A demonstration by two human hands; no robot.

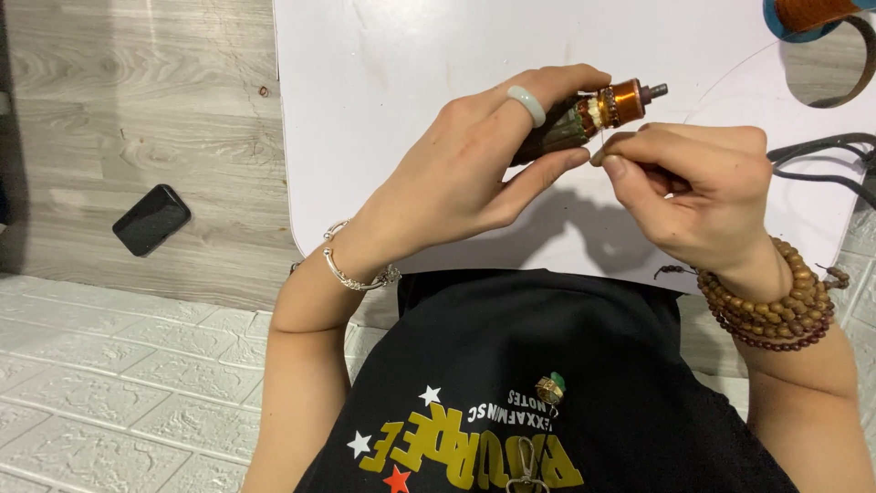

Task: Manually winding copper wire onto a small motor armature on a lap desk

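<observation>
- A white table (pixel 383 55) with a rounded near-left corner stands on a grey wood-grain floor (pixel 137 100); nearer the person the floor changes to a pale brick-pattern covering (pixel 109 365).
- A black phone (pixel 151 219) lies flat on the floor, well left of the table's left edge.
- At the table's far-right corner sits a spool of copper wire (pixel 808 13) with a teal rim, and dark cables (pixel 821 160) run along the right edge.
- The motor rotor (pixel 589 114) is a small cylinder: a shiny copper-coloured band and a short grey steel shaft at one end, dark windings at the other.
- The left hand (pixel 474 164), wearing a pale smooth ring and a silver bracelet, is clamped around the rotor's dark end, holding it above the middle of the table with the shaft pointing to the far right.
- The right hand (pixel 703 187), with brown bead bracelets at the wrist, has its fingertips pinched together just beside the rotor, below its copper band; what they pinch is too small to tell.
</observation>
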